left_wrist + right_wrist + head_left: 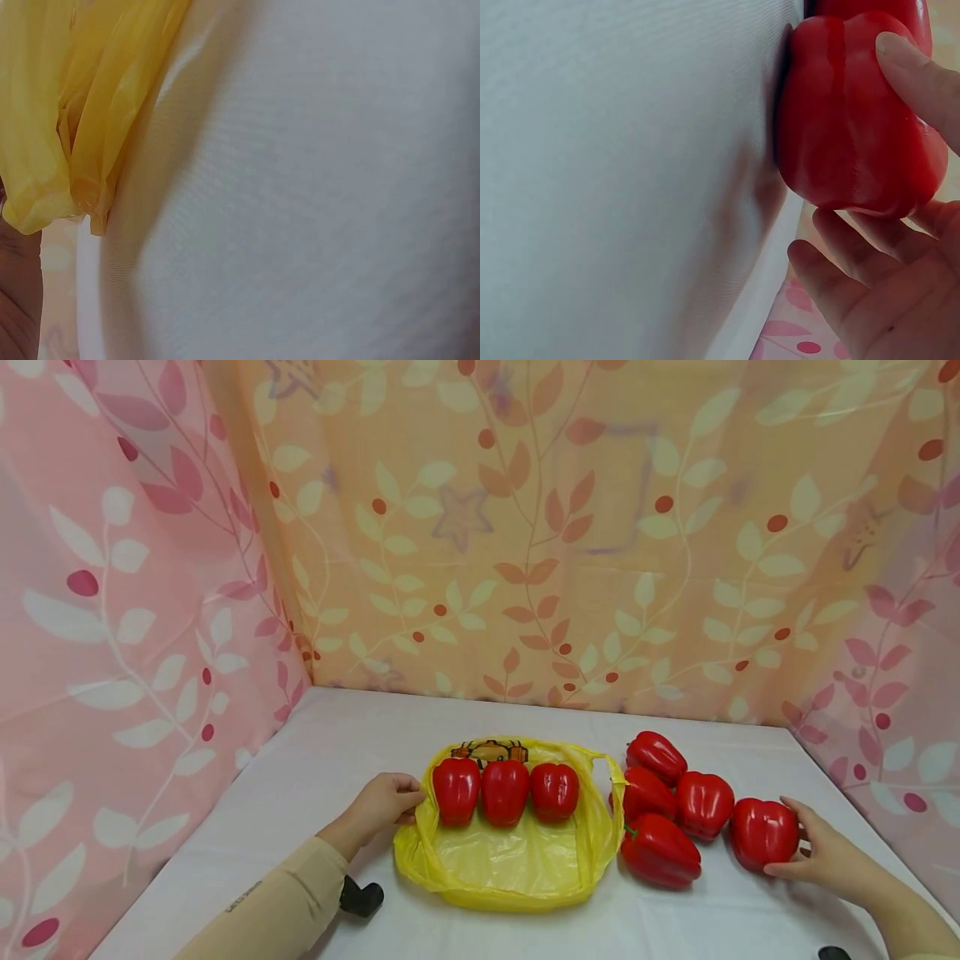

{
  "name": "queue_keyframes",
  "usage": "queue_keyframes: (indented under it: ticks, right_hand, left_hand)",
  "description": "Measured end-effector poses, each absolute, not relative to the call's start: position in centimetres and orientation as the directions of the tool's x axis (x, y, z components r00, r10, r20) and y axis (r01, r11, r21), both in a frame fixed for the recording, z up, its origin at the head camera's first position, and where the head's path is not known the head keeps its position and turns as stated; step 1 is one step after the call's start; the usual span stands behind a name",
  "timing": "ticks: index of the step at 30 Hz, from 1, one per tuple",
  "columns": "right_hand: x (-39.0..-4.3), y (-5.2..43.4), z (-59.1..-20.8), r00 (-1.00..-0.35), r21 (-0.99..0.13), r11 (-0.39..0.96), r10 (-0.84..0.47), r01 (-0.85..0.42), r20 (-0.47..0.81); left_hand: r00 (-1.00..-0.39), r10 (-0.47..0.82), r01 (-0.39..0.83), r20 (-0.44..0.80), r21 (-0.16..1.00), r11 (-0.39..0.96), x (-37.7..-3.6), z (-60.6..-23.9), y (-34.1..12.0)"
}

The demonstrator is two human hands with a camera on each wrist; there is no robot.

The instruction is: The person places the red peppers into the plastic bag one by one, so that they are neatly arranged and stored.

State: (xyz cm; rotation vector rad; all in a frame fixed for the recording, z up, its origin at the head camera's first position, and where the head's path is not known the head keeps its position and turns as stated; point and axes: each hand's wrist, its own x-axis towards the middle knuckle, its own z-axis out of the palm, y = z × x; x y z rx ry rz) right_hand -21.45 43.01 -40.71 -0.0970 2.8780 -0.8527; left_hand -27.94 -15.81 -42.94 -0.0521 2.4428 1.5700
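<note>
A yellow plastic bag (510, 893) lies spread on the table with three red bell peppers (504, 793) in a row inside it. My left hand (378, 810) pinches the bag's left rim; folds of the bag (112, 112) fill the upper left of the left wrist view. At the far right my right hand (825, 860) holds the rightmost bell pepper (763, 835), which rests on the table. In the right wrist view, the thumb lies on top of this bell pepper (855, 120) and fingertips touch its side.
Several more red bell peppers (705, 806) lie in a cluster between the bag and my right hand. A small black object (362, 898) sits beside my left forearm, another black one (833, 952) at the bottom right. Patterned cloth (525, 568) walls the white table (330, 735).
</note>
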Motion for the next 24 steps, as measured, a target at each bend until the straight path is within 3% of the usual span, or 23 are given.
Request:
queue_keyframes:
  ticks: [15, 24]
  right_hand:
    - [-21.44, 43.27, -41.42, -0.996, -0.542, 0.839, -0.084, -0.05, -0.038]
    - [-21.49, 43.27, -40.86, -0.996, -0.556, 0.831, -0.067, -0.02, -0.064]
  left_hand:
    - [-0.972, 0.108, -0.147, -0.21, 0.896, 0.42, -27.79, -42.88, -15.87]
    - [-0.972, 0.099, -0.153, -0.214, 0.892, 0.425, -27.82, -42.92, -15.82]
